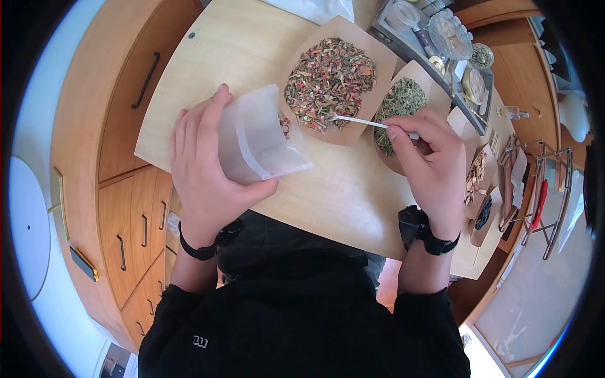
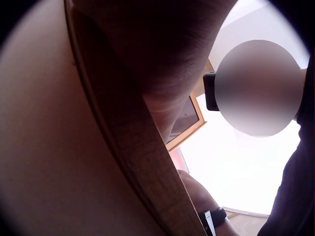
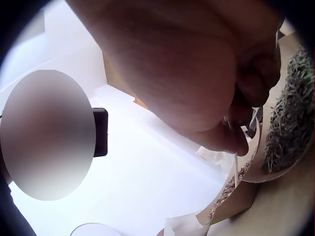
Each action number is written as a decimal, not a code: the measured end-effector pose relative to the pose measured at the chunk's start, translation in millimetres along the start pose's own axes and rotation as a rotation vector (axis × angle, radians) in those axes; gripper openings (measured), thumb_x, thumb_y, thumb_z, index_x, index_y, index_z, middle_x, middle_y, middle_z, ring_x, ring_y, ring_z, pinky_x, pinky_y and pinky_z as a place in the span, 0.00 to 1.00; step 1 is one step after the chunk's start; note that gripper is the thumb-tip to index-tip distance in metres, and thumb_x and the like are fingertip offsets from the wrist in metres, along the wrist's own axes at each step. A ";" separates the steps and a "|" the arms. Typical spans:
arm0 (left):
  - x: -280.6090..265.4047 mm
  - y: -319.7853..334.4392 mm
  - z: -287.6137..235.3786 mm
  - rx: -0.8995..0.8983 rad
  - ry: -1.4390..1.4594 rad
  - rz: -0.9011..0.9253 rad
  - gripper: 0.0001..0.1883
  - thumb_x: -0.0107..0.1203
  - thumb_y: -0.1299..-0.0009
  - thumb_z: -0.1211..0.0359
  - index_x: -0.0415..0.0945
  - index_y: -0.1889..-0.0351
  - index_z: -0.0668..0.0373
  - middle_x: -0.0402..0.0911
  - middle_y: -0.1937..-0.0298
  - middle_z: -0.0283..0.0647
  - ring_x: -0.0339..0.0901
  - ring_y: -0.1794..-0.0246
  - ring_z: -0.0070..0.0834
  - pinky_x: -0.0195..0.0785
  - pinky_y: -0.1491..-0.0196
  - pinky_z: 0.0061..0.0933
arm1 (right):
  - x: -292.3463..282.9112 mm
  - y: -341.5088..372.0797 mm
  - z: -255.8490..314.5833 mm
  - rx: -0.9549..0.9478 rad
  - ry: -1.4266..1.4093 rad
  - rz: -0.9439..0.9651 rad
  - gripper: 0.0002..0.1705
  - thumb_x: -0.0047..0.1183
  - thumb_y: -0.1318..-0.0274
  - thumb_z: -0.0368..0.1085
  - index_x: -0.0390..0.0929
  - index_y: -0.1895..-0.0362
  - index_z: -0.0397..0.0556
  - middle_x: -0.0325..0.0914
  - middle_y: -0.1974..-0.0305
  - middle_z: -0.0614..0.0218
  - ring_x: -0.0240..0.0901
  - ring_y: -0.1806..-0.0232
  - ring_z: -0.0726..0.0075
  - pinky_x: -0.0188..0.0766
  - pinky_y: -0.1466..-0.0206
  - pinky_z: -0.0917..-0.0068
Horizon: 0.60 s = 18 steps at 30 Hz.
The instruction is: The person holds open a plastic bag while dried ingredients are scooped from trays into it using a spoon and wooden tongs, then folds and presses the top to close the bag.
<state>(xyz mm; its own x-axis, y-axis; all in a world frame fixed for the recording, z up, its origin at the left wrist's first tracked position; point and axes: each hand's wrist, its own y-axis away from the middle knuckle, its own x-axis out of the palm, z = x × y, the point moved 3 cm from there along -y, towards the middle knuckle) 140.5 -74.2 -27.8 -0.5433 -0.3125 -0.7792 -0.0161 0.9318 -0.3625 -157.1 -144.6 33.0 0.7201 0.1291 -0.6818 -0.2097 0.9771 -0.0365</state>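
Left hand [image 1: 203, 167]: gripping a translucent pouch [image 1: 255, 135], thumb along its lower edge
Pouch: tilted over the worktop [image 1: 242, 44], just beside the nearest paper tray [image 1: 386, 51]
Right hand [image 1: 435, 164]: pinching a slim white stick [image 1: 362, 120] — its far tip touching the mixed dried petals [image 1: 331, 82]
Next tray over: dried green herb [image 1: 403, 97], near the right hand

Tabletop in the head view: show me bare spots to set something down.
The tabletop has bare room left of the flower-mix tray, beyond the left hand, and along the near edge, between the pouch and the right hand. The right side is crowded: green-herb tray, grey tray and small paper trays sit close together.
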 end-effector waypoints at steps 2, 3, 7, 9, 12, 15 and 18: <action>1.0 -0.5 0.3 0.003 -0.004 0.001 0.62 0.79 0.55 0.60 0.69 0.16 0.59 0.84 0.29 0.45 0.79 0.29 0.54 0.60 0.17 0.60 | 1.2 -2.5 -1.6 0.005 -0.014 0.007 0.07 0.67 0.29 0.28 0.93 0.51 0.40 0.86 0.62 0.62 0.82 0.65 0.70 0.77 0.59 0.72; 1.6 -0.4 0.7 0.012 0.004 -0.010 0.62 0.81 0.56 0.57 0.69 0.16 0.56 0.83 0.30 0.45 0.79 0.29 0.54 0.61 0.18 0.63 | 1.4 -3.0 -2.6 0.024 -0.031 0.012 0.07 0.67 0.28 0.28 0.93 0.50 0.40 0.86 0.62 0.64 0.80 0.66 0.73 0.75 0.60 0.74; 0.9 -0.2 2.2 0.009 0.020 -0.014 0.63 0.83 0.56 0.54 0.70 0.16 0.53 0.82 0.31 0.46 0.78 0.30 0.54 0.63 0.20 0.67 | 0.6 -3.5 -6.9 0.093 -0.125 0.016 0.08 0.66 0.26 0.28 0.93 0.48 0.41 0.83 0.61 0.71 0.74 0.66 0.83 0.69 0.61 0.80; 1.4 -0.4 1.7 0.011 0.017 -0.022 0.63 0.83 0.56 0.54 0.70 0.16 0.53 0.82 0.31 0.46 0.78 0.31 0.54 0.63 0.20 0.67 | 2.3 -3.0 -10.8 0.075 -0.136 0.017 0.08 0.66 0.26 0.28 0.93 0.48 0.41 0.82 0.61 0.72 0.73 0.66 0.85 0.67 0.62 0.81; 1.6 -0.1 1.2 0.014 0.012 -0.027 0.63 0.83 0.56 0.53 0.70 0.16 0.53 0.82 0.31 0.46 0.78 0.31 0.54 0.63 0.20 0.67 | 3.2 -3.1 -10.2 0.068 -0.146 0.020 0.08 0.66 0.25 0.28 0.93 0.48 0.41 0.81 0.60 0.73 0.71 0.66 0.86 0.65 0.62 0.82; 1.3 0.0 0.9 0.015 0.009 -0.025 0.63 0.83 0.56 0.53 0.70 0.15 0.53 0.82 0.31 0.46 0.78 0.31 0.53 0.63 0.19 0.67 | 4.2 -3.3 -13.2 0.075 -0.168 0.018 0.08 0.66 0.25 0.28 0.93 0.48 0.41 0.82 0.60 0.72 0.71 0.66 0.86 0.65 0.62 0.82; 0.2 0.1 0.4 0.002 0.005 -0.010 0.62 0.80 0.56 0.56 0.69 0.16 0.56 0.83 0.30 0.45 0.78 0.29 0.53 0.61 0.18 0.64 | 6.0 -3.6 -17.7 0.064 -0.211 0.013 0.08 0.66 0.25 0.28 0.93 0.48 0.40 0.82 0.59 0.73 0.71 0.66 0.85 0.65 0.62 0.82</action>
<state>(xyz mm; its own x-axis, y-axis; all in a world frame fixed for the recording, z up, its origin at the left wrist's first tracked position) 140.7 -74.2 -28.2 -0.5472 -0.3211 -0.7730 -0.0196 0.9281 -0.3717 -163.7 -150.4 16.2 0.8416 0.1673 -0.5135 -0.1819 0.9831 0.0223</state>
